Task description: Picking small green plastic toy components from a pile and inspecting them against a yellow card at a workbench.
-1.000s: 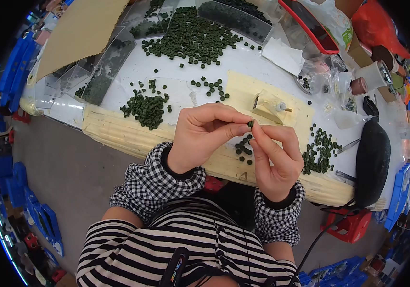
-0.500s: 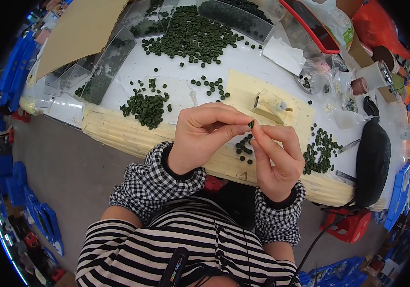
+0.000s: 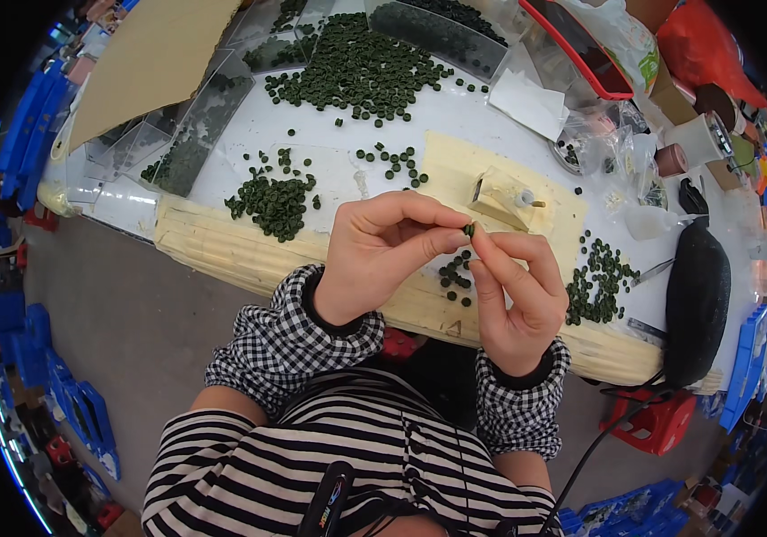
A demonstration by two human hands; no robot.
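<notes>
Both hands meet above the table's near edge around one small dark green disc [image 3: 468,230]. My left hand [image 3: 383,251] pinches the disc between thumb and index finger. The fingertips of my right hand [image 3: 519,295] are closed against its other side and partly cover it. Several loose green discs [image 3: 457,276] lie under the hands. A pile of the same pieces [image 3: 273,204] sits left of my left hand, and a scattered group [image 3: 603,282] spreads right of my right hand. Just beyond the fingers, a small block with a metal peg [image 3: 507,199] rests on a yellowish sheet [image 3: 446,157].
A large heap of green discs [image 3: 361,63] lies at the back, beside clear trays [image 3: 209,121] and brown cardboard [image 3: 150,67]. A red-edged phone [image 3: 585,49], white paper [image 3: 527,100] and plastic bags [image 3: 616,148] are at the back right. A black pouch [image 3: 698,304] hangs over the right edge.
Hardly anything differs. Both hands stay together, with the fingertips shifting very slightly around the green disc.
</notes>
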